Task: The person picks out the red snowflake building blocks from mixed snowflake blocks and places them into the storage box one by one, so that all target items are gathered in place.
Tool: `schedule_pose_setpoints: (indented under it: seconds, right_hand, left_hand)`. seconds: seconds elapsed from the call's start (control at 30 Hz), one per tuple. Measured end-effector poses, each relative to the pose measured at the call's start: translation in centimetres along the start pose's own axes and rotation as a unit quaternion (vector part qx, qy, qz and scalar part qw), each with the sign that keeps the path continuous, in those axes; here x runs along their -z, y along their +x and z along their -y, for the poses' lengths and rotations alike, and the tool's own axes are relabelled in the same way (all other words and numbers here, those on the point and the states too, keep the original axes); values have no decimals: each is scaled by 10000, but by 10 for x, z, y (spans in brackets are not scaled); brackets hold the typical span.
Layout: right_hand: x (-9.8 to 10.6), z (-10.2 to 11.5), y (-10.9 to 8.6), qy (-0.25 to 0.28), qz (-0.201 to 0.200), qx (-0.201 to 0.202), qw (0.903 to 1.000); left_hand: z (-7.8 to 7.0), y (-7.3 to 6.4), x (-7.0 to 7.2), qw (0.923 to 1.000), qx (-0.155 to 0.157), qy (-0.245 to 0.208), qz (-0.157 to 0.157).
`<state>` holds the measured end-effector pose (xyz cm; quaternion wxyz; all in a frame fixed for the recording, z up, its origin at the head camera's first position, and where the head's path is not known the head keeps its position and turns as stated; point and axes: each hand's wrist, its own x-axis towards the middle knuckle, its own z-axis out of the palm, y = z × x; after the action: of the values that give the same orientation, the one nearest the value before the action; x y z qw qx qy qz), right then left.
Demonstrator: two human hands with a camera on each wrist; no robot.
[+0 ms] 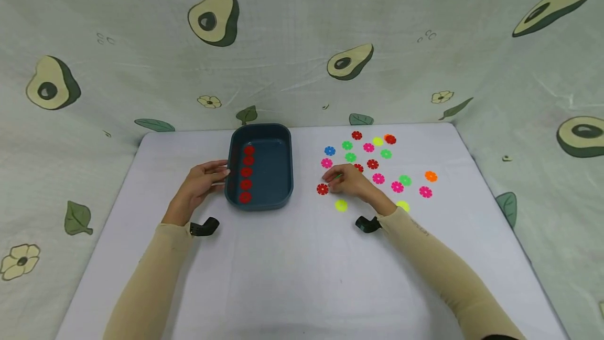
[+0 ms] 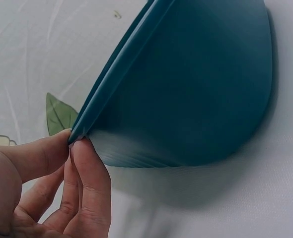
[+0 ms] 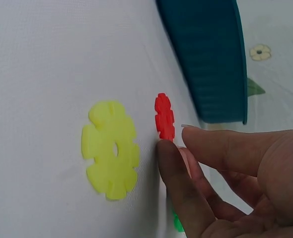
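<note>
The dark blue tray [image 1: 270, 204] stands on the white table with several red flower-shaped discs [image 1: 246, 172] in a row along its left side. My left hand [image 1: 200, 185] pinches the tray's rim between thumb and fingers, clearest in the left wrist view. Over the scattered discs, my right hand [image 1: 349, 180] reaches to a red flower disc [image 1: 322, 189] lying on the table. In the right wrist view, the index fingertip is at the edge of this red disc [image 3: 164, 116], while the thumb stays apart from it. A yellow disc [image 3: 111, 151] lies beside them.
Several loose discs lie on the right half of the table: pink [image 1: 378, 178], green [image 1: 386, 153], orange [image 1: 431, 176], blue [image 1: 330, 150], yellow [image 1: 341, 205] and red [image 1: 373, 164]. An avocado-print cloth [image 1: 283, 88] hangs behind the table [image 1: 283, 277].
</note>
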<state>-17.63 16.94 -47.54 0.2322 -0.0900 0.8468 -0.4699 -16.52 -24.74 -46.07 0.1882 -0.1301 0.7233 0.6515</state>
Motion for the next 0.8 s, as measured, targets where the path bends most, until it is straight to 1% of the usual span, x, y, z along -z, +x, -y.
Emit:
schedule_pose_setpoints:
  seconds: [0.17,0.43,0.67,0.8]
  right_hand:
    - [-4,-1,2,-192,-109,-9,9998]
    - [-11,2,3,-650,-309,53,9974]
    - [-16,4,5,-781,-515,-108,9956]
    - [-20,4,5,-896,-622,-76,9940]
  left_hand:
    - [0,0,0,10000,-8,21,13]
    - [0,1,0,10000,6,40,40]
    - [1,3,1,10000,-13,-37,80]
    - [2,3,1,10000,13,-66,61]
